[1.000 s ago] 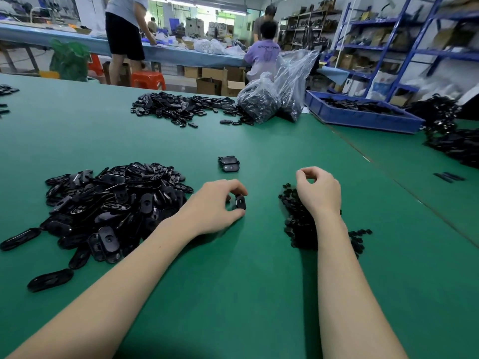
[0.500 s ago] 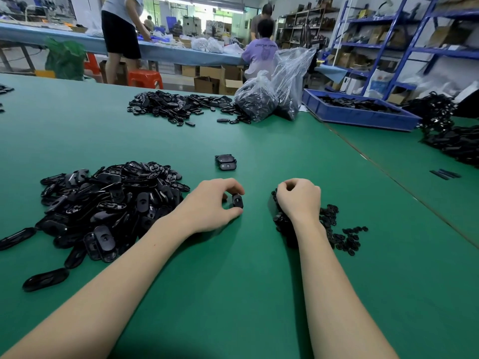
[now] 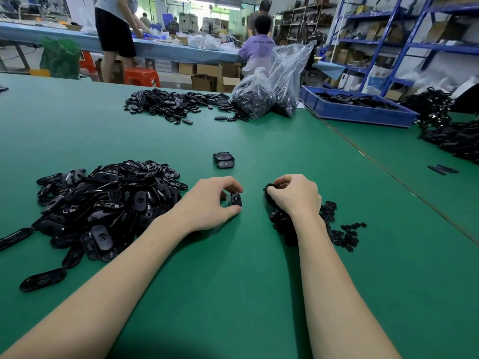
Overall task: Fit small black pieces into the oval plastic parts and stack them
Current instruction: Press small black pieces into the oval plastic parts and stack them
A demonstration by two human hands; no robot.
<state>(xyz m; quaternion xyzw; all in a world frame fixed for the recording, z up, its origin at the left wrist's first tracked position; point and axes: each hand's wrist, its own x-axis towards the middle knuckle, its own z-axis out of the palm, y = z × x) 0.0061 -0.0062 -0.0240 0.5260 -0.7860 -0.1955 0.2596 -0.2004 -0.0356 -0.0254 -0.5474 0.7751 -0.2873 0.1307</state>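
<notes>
My left hand (image 3: 212,203) rests on the green table and pinches one black oval plastic part (image 3: 236,199) upright between thumb and fingers. My right hand (image 3: 298,194) lies on top of a heap of small black pieces (image 3: 337,229), fingers curled into the heap's far edge; what they grip is hidden. A big pile of oval parts (image 3: 103,200) sits to the left of my left hand. A short stack of finished oval parts (image 3: 223,160) stands just beyond both hands.
A second pile of oval parts (image 3: 176,103) and two clear plastic bags (image 3: 267,92) of black parts lie farther back. A blue tray (image 3: 363,112) is at the right rear, with more black parts (image 3: 451,136) beside it. People work at a bench behind the table.
My right hand came down from above the small pieces onto the heap and slid left toward my left hand. My left hand kept the oval part in the same spot.
</notes>
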